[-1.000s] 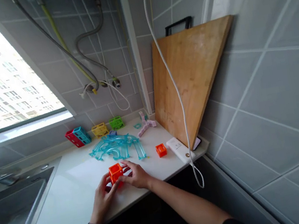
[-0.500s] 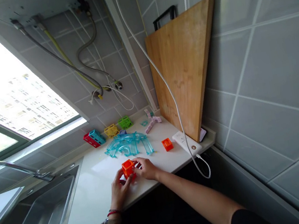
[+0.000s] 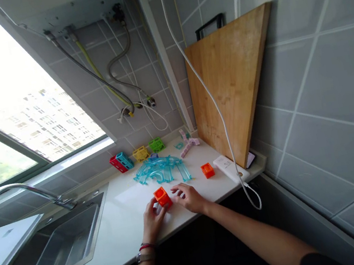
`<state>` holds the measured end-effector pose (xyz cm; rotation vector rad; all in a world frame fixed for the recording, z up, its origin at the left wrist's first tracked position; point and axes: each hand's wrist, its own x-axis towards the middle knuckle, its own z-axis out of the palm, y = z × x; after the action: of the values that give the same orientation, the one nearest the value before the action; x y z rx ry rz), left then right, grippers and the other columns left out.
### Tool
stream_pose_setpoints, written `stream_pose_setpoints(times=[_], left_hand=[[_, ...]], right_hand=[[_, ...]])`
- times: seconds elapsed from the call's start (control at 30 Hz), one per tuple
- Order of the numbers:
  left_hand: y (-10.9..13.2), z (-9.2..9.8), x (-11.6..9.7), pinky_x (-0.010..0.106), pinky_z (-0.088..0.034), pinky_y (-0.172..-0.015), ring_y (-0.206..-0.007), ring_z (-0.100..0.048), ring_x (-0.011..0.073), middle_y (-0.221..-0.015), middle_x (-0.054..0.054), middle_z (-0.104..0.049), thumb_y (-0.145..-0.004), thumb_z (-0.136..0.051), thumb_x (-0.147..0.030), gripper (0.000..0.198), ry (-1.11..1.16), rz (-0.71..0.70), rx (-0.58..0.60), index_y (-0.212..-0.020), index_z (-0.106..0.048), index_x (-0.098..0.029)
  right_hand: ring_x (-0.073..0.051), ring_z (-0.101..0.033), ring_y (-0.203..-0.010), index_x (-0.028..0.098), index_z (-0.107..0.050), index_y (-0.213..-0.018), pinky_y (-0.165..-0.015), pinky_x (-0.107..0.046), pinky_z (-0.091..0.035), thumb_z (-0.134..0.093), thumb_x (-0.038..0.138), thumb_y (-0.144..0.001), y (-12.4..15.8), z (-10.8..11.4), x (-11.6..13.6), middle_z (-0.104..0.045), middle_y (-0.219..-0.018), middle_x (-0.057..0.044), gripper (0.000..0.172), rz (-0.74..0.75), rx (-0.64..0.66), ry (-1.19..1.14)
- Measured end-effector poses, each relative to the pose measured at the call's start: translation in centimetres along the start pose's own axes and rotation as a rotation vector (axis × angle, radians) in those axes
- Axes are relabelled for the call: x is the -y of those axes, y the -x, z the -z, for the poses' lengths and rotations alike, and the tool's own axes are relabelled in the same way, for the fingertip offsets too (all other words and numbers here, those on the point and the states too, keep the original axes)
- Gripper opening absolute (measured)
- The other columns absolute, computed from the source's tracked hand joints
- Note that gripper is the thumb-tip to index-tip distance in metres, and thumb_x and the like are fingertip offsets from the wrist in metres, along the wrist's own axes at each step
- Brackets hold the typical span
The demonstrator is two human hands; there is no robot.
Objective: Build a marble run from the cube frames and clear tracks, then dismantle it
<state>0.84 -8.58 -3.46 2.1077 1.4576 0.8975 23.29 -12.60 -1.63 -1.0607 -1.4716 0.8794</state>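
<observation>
An orange open-frame cube (image 3: 162, 196) stands on the white counter (image 3: 113, 235) near its front edge. My left hand (image 3: 153, 219) grips the cube from the left and below, fingers curled against it. My right hand (image 3: 189, 197) hovers just right of the cube with its fingers spread, a small gap between them and the cube. A second, smaller orange cube (image 3: 207, 170) lies further right. Behind both hands lies a heap of clear blue curved track pieces (image 3: 163, 169).
Red, blue, yellow and green cubes (image 3: 136, 155) line the back wall. Pink pieces (image 3: 188, 143) lie by a wooden cutting board (image 3: 230, 86) leaning on the right wall. A white power bank (image 3: 230, 168) with cable sits beside it. A steel sink (image 3: 47, 251) and tap (image 3: 20, 194) are left.
My right hand has let go of the orange cube and opened beside it. My left hand still holds the cube. The view has shifted, showing more of the tap and sink.
</observation>
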Motion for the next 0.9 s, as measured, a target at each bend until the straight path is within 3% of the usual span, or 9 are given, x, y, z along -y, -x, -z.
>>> stream_pose_setpoints(times=[0.07, 0.23, 0.43, 0.53, 0.73, 0.9], left_hand=[[0.1, 0.0, 0.0, 0.034, -0.053, -0.076, -0.086, -0.068, 0.0233, -0.108, 0.009, -0.073, -0.084, -0.064, -0.050, 0.045, 0.015, -0.024, 0.020, -0.117, -0.062, -0.020], [0.3, 0.1, -0.3, 0.033, -0.053, -0.075, -0.084, -0.068, 0.0223, -0.107, 0.008, -0.073, -0.085, -0.064, -0.048, 0.048, 0.053, -0.022, 0.022, -0.123, -0.058, -0.020], [0.4, 0.2, -0.7, 0.030, -0.052, -0.074, -0.080, -0.067, 0.0197, -0.107, 0.007, -0.073, -0.088, -0.061, -0.047, 0.045, 0.097, -0.036, 0.031, -0.124, -0.058, -0.020], [0.5, 0.3, -0.9, 0.031, -0.052, -0.076, -0.084, -0.067, 0.0204, -0.110, 0.008, -0.072, -0.088, -0.061, -0.046, 0.044, 0.118, -0.039, 0.026, -0.124, -0.059, -0.020], [0.6, 0.5, -1.6, 0.033, -0.053, -0.081, -0.090, -0.068, 0.0225, -0.106, 0.007, -0.073, -0.087, -0.061, -0.045, 0.040, 0.162, -0.018, 0.032, -0.119, -0.061, -0.020], [0.7, 0.5, -1.8, 0.032, -0.052, -0.082, -0.094, -0.068, 0.0231, -0.107, 0.008, -0.073, -0.087, -0.062, -0.044, 0.039, 0.185, -0.025, 0.025, -0.117, -0.062, -0.020]], right_hand=[[-0.020, -0.065, -0.091, 0.022, -0.069, -0.111, -0.084, -0.037, -0.056, -0.061, 0.023, -0.087, 1.7, 2.4, 0.6, -0.067, -0.109, -0.007, 0.025, 0.030, -0.040, 0.066], [-0.025, -0.061, -0.107, 0.021, -0.067, -0.106, -0.096, -0.043, -0.053, -0.053, 0.021, -0.090, 3.9, 7.9, 0.1, -0.063, -0.112, -0.011, 0.021, 0.086, -0.377, 0.490], [-0.032, -0.058, -0.114, 0.016, -0.056, -0.126, -0.095, -0.050, -0.053, -0.062, 0.026, -0.083, 2.3, 9.2, -2.4, -0.051, -0.133, -0.019, 0.045, -0.013, -0.472, 0.750], [-0.034, -0.059, -0.114, 0.013, -0.054, -0.131, -0.093, -0.050, -0.052, -0.063, 0.031, -0.082, 1.3, 9.3, -3.1, -0.052, -0.132, -0.022, 0.053, -0.103, -0.448, 0.717], [-0.034, -0.060, -0.114, 0.015, -0.061, -0.125, -0.099, -0.051, -0.047, -0.071, 0.037, -0.075, 0.7, 10.2, -3.4, -0.066, -0.120, -0.018, 0.056, -0.220, -0.474, 0.346], [-0.026, -0.071, -0.091, 0.016, -0.058, -0.128, -0.074, -0.041, -0.060, -0.062, 0.050, -0.084, 0.9, 8.5, -2.9, -0.072, -0.110, -0.012, 0.055, -0.248, -0.354, 0.131]])
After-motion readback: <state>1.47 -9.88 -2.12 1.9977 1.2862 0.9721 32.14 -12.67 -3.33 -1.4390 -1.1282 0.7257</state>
